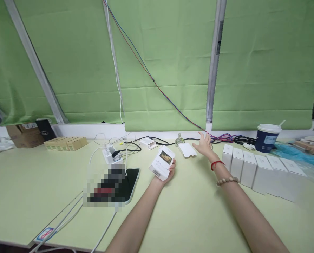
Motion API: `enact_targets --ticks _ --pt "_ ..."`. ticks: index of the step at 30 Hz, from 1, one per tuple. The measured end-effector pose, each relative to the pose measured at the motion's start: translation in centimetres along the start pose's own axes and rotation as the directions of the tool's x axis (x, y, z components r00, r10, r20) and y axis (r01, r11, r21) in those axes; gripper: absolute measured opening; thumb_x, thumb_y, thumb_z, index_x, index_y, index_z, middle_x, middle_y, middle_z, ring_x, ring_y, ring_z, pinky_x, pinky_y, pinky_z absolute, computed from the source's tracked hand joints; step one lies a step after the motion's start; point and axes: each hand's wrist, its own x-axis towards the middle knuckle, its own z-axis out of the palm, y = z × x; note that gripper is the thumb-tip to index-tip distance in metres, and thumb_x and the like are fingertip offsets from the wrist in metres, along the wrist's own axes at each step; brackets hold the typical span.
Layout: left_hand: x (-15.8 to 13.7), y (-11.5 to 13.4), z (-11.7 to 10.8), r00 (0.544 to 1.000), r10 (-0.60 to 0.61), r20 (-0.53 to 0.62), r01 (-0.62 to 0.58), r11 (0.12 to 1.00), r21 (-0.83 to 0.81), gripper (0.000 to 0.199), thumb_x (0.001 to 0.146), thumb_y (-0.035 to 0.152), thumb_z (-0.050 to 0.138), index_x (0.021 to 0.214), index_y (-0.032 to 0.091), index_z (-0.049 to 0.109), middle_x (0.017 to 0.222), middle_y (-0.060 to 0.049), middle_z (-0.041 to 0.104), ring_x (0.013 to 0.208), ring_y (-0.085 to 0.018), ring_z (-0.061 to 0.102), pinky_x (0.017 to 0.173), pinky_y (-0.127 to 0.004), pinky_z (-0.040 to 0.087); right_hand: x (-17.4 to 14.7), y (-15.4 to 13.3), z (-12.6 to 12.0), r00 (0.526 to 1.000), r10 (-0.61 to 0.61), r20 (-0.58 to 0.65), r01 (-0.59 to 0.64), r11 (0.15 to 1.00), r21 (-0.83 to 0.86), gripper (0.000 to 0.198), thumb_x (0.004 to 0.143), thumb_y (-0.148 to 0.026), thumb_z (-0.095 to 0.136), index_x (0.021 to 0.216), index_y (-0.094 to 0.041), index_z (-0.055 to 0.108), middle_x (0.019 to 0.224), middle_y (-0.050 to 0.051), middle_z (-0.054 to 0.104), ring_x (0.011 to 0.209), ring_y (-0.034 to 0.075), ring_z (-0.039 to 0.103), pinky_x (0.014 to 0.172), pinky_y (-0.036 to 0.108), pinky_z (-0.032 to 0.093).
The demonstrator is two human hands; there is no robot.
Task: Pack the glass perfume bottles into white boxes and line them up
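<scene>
Nearest on the tabletop (194, 214), the left grip (171, 171) is closed around a white carton (158, 164), held tilted just above the surface. Thin card like this probably dents easily, so light pressure along the side edges would serve better than a squeeze across the printed face.

Farther out, the right grip (204, 146) has its fingers spread apart with nothing visible between them; whether they touch the tabletop cannot be told. A low, slow reach seems wise, since a glass bottle (179, 141) stands near and could be knocked over, and the bundled wires (227, 137) behind might snag a fingertip. The wrist also needs room beside the row of white boxes (263, 168).

The carton bears a dark picture with a golden motif, small lines of print below it and a barcode toward its near end. Beyond it, a flat white notched piece (187, 150) lies just before the bottle.
</scene>
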Motion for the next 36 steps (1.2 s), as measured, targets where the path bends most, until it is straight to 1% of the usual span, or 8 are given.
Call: enact_targets --ticks 2,5,14,18,24,28,32,36 --pt "0.4 0.1 -0.3 1.000 0.000 -0.028 0.000 1.000 0.010 0.025 0.086 0.027 0.033 0.084 0.016 0.055 0.079 -0.008 0.057 0.050 -0.008 0.042 0.040 -0.017 0.037 0.1 0.7 0.5 0.995 0.056 -0.087 -0.056 0.998 0.001 0.078 0.070 -0.028 0.056 0.136 -0.016 0.018 0.144 0.022 0.006 0.135 0.036 0.003 0.101 0.052 0.022" --pt "0.8 0.1 -0.7 0.999 -0.029 -0.021 0.030 0.999 0.041 0.021 0.084 0.027 0.037 0.086 0.017 0.055 0.079 -0.008 0.058 0.051 -0.009 0.043 0.041 -0.018 0.037 0.3 1.8 1.3 0.975 0.145 -0.167 -0.142 0.989 0.031 0.082 0.068 -0.028 0.055 0.136 -0.013 0.011 0.144 0.023 0.006 0.135 0.036 0.002 0.101 0.051 0.025" --pt "1.3 0.1 -1.2 0.999 -0.054 -0.001 0.054 0.997 0.049 0.019 0.083 0.025 0.039 0.087 0.017 0.056 0.081 -0.008 0.061 0.052 -0.009 0.045 0.044 -0.019 0.037 0.6 3.6 2.7 0.978 0.200 -0.051 -0.193 0.974 0.119 0.086 0.065 -0.025 0.054 0.138 -0.015 0.010 0.142 0.018 0.023 0.134 0.035 0.011 0.100 0.050 0.028" --pt "1.4 -0.1 -1.6 1.000 -0.024 0.013 0.023 0.997 0.072 0.018 0.083 0.027 0.042 0.084 0.018 0.058 0.081 -0.008 0.062 0.053 -0.009 0.047 0.045 -0.019 0.037 0.5 3.7 3.0 0.982 0.172 -0.077 -0.164 0.982 0.095 0.083 0.065 -0.024 0.052 0.137 -0.016 0.012 0.138 0.017 0.027 0.132 0.032 0.017 0.100 0.047 0.028" --pt "1.7 -0.4 -2.1 1.000 -0.008 0.028 0.006 0.997 0.074 0.015 0.081 0.026 0.047 0.082 0.017 0.060 0.082 -0.008 0.064 0.054 -0.010 0.049 0.046 -0.019 0.039 0.5 3.9 3.2 0.976 0.183 -0.115 -0.183 0.983 0.011 0.080 0.066 -0.026 0.053 0.136 -0.014 0.017 0.121 0.020 0.037 0.117 0.036 0.035 0.091 0.046 0.035" --pt "1.9 -0.6 -2.4 1.000 -0.007 0.020 0.005 0.997 0.076 0.016 0.081 0.024 0.045 0.080 0.017 0.060 0.081 -0.007 0.064 0.055 -0.010 0.051 0.047 -0.019 0.040 0.4 4.0 3.2 0.973 0.202 -0.116 -0.204 0.979 -0.006 0.076 0.067 -0.026 0.053 0.135 -0.015 0.021 0.120 0.019 0.037 0.116 0.035 0.036 0.090 0.045 0.035" --pt "2.0 -0.8 -2.3 0.999 -0.005 0.034 0.002 0.995 0.100 0.016 0.082 0.022 0.045 0.077 0.016 0.059 0.077 -0.006 0.064 0.053 -0.009 0.051 0.046 -0.018 0.039 0.1 4.0 3.5 0.983 0.161 -0.085 -0.164 0.986 -0.027 0.073 0.069 -0.025 0.052 0.135 -0.019 0.021 0.124 0.017 0.038 0.119 0.033 0.034 0.093 0.045 0.032" --pt "2.2 -0.9 -2.3 1.000 -0.004 0.022 0.001 0.994 0.111 0.019 0.083 0.021 0.043 0.076 0.016 0.060 0.075 -0.005 0.063 0.053 -0.009 0.050 0.046 -0.018 0.038 -0.1 3.8 3.3 0.976 0.181 -0.121 -0.190 0.980 -0.062 0.069 0.073 -0.028 0.049 0.135 -0.015 0.021 0.119 0.019 0.042 0.114 0.034 0.040 0.091 0.044 0.033"
